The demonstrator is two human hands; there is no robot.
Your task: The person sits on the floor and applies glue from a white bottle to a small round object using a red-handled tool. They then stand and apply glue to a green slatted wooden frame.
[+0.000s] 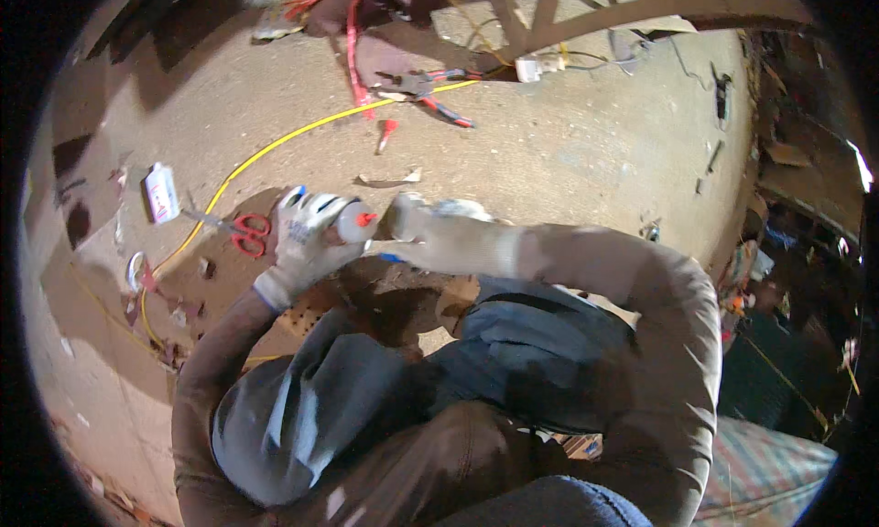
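Both my hands wear white work gloves and meet at the middle of the view, above my bent knees. My left hand (309, 231) is closed round a small whitish bottle (348, 229) with a red tip, which points toward my right hand. Just right of the bottle, my right hand (428, 238) has its fingers curled near the tip. What lies within those fingers is blurred and shadowed. Red-handled scissors (249, 235) lie on the ground beside my left hand. Further left stands or lies a white bottle (162, 195) with pinkish print.
A yellow cable (275, 146) curves across the ground on the left. Pliers (412, 87) with red and blue handles and a small red pointed piece (386, 135) lie ahead. A white plug (529, 68) sits beside a brown metal frame (623, 23). A checked bag (769, 472) is at lower right.
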